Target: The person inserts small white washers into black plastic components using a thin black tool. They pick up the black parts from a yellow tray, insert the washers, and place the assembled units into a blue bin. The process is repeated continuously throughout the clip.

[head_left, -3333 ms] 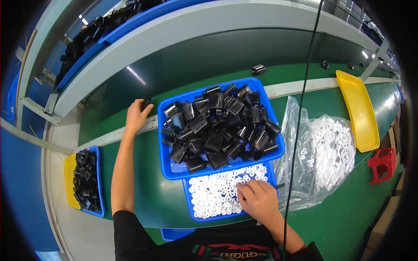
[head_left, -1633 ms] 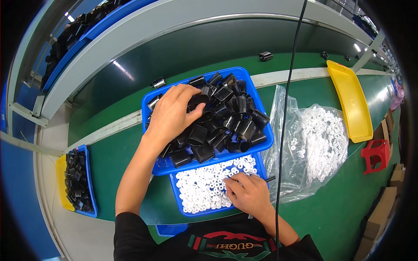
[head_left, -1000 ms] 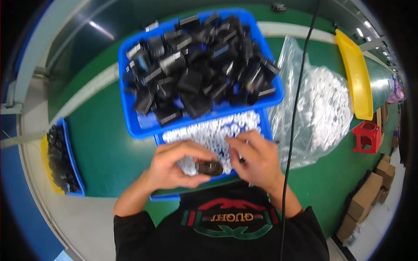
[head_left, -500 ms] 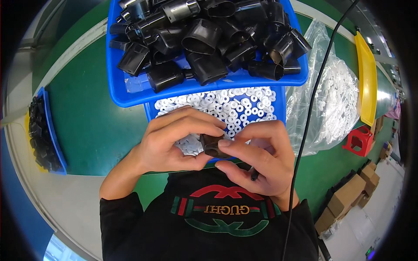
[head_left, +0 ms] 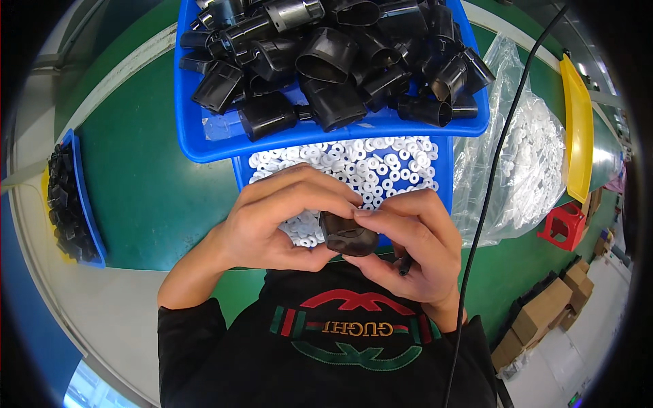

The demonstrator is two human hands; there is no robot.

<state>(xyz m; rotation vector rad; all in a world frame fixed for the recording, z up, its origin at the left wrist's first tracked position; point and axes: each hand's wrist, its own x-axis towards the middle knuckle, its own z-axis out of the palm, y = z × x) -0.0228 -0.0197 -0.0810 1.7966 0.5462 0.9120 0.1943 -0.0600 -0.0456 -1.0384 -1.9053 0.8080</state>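
Observation:
A dark, hollow plastic fitting [head_left: 349, 235] is held between both hands just in front of my chest, its wide mouth tipped toward me. My left hand [head_left: 279, 217] curls around its left side, fingertips above and thumb below. From the other side, my right hand [head_left: 422, 241] pinches it with thumb and fingers. A small black piece [head_left: 405, 264] shows by the right hand's lower fingers; its kind is unclear. Beneath the hands lies a blue tray [head_left: 445, 163] of small white ring washers [head_left: 371, 178], partly covered by my fingers.
A blue bin [head_left: 326, 141] heaped with black plastic fittings [head_left: 330, 102] overlaps the tray's far side. At right are a clear bag [head_left: 527, 163] of white rings, a yellow tray [head_left: 578, 129] and a red stool [head_left: 563, 224]. A black cable [head_left: 490, 177] hangs across the right. Another bin [head_left: 85, 197] stands left.
The fitting has been turned so more of its wide opening faces me. My right thumb and fingers have shifted along it. The whole view has moved slightly.

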